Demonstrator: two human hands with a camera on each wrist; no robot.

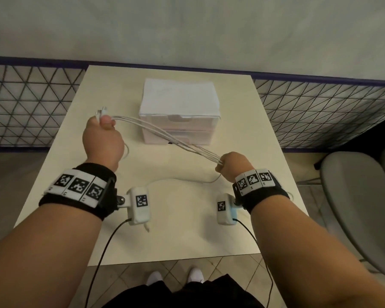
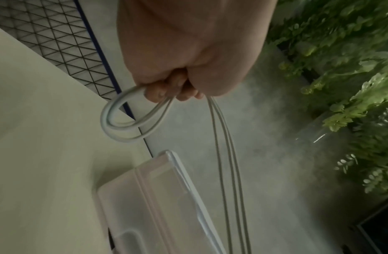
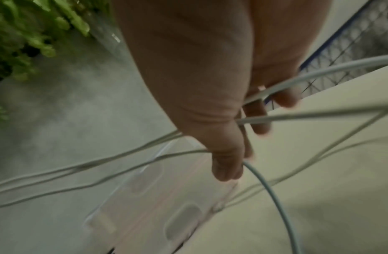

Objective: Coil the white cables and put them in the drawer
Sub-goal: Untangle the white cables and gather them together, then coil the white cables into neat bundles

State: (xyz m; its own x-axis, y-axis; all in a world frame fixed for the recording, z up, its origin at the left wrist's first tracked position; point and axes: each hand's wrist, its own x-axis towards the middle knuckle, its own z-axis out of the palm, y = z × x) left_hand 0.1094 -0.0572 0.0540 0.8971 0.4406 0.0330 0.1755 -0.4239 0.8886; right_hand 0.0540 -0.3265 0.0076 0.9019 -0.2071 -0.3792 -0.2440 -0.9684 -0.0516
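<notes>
The cream table (image 1: 249, 152) carries the whole job, and on it, toward twelve o'clock, sits the white drawer unit (image 1: 179, 101) with both drawers shut, so it likely waits until the bundle is formed. The white cables (image 1: 165, 135) run as several strands stretched in the air from ten o'clock to four o'clock in front of the unit, probably held taut so the lengths line up before the next fold; one slack length trails on the table at about five o'clock, below the right hand. The left hand (image 1: 102, 141) is raised at ten o'clock, its fingers curled tight around the gathered end, plugs poking out above the fist. The right hand (image 1: 233, 164), lower at four o'clock, has its fingers closed around the other end of the strands. The head view gives the span and the shut drawers but hides both palms. The left wrist view adds a small doubled loop (image 2: 123, 118) hanging from the curled fingers (image 2: 158, 92). The right wrist view, blurred, shows strands (image 3: 297, 116) passing between the fingers (image 3: 260, 125) rather than in one clump.
</notes>
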